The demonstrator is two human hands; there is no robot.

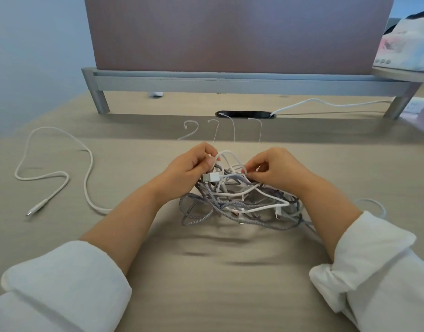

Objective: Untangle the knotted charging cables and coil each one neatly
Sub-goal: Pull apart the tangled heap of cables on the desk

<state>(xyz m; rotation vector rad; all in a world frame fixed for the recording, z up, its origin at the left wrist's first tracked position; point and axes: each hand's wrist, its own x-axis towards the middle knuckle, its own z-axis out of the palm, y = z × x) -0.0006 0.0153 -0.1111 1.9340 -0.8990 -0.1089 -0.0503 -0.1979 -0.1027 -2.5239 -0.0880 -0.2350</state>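
Currently knotted cables at frame centre, held just above desk; left hand pinches white loop, right hand apparently pinches neighbouring strand; loop arches left-right between both grips.

The scene was evenly and softly lit by cool, diffuse daylight, with no harsh highlights or glare on the matte desk. A broad soft shadow lay on the desk beneath the raised shelf, and smeared, blurry shadows sat under the tangle of cables, which looked lifted slightly off the surface. The rolled white sleeves were bright, close to washed out, with little fold detail. Wide-angle distortion bowed the shelf and splayed the forearms toward the lower corners. Detail was sharpest at the centre; the far right edge and the thin cable ends near the grommet looked soft.
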